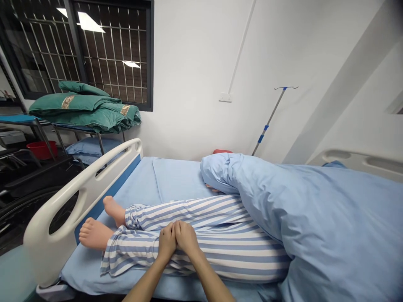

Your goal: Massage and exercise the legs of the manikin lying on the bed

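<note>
Evidently, hands: in the head view, the left hand (166,241) and the right hand (186,238) are set side by side, touching, on the near leg (138,247) around the knee or just below it. The fingers are curled downward; whether cloth is gripped or the leg is merely pressed cannot be told, since the fingertips are hidden.
Arms: both are extended from the near side of the bed, presumably so that weight can be borne evenly through the paired hands.
Legs: the near leg and the far leg (189,207) are laid out lengthwise on the sheet (176,178), by which both are apparently supported.
Trousers: both legs are covered by striped trousers (239,251), loosely gathered at the ankles, so the leg is touched through cloth.
Feet: the near foot (94,233) and the far foot (113,210) are left bare, toes turned up, close to the footboard (47,214), by which the bed's end is closed off.
Quilt: the blue quilt (330,222) is bunched over the thighs and upper body, seemingly so that the lower legs are exposed and warmth is retained elsewhere.
Pole: the hooked pole (271,119) is stood behind the bed, probably for hanging bags.
Spare bedding: green bedding (91,109) is stacked beneath the window (113,50), apparently for storage.
</note>
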A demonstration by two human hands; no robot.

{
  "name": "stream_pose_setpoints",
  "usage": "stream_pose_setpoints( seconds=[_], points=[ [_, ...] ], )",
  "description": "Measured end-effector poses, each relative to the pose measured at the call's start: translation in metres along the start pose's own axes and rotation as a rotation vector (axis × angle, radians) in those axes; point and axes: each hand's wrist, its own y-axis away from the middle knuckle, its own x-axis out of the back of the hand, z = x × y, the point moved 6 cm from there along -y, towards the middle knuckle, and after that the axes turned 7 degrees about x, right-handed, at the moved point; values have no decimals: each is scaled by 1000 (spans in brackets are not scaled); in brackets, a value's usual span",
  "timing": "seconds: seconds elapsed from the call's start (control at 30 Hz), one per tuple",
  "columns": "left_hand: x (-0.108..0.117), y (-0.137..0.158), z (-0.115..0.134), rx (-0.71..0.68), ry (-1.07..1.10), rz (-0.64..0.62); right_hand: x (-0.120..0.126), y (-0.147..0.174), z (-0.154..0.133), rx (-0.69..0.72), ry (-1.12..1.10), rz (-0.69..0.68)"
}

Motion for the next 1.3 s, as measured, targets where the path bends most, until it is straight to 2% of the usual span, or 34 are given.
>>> stream_pose_setpoints(
  seconds=[0.07, 0.23, 0.43, 0.67, 0.83, 0.97, 1.07, 1.3],
  points=[
    [0, 1, 3, 13, -75, 0, -3, 5, 7, -7, -59, 18],
    [-3, 6, 10, 32, -223, 0, -14, 23, 28, -156, -246, 199],
    [-9, 8, 10, 42, -319, 9, -12, 24, 31, -162, -312, 272],
    [-11, 2, 18, 66, -172, -20, -13, 27, 38, -226, -439, 326],
    [-16, 0, 41, 138, 154, 0, -10, 27, 47, -265, -685, 399],
    [-24, 2, 52, 180, 373, 64, -10, 26, 51, -311, -811, 396],
    [-26, 5, 43, 187, 351, 89, -10, 26, 51, -317, -795, 397],
    [-30, 9, 23, 50, 71, 27, -7, 28, 45, -293, -713, 443]
  ],
)
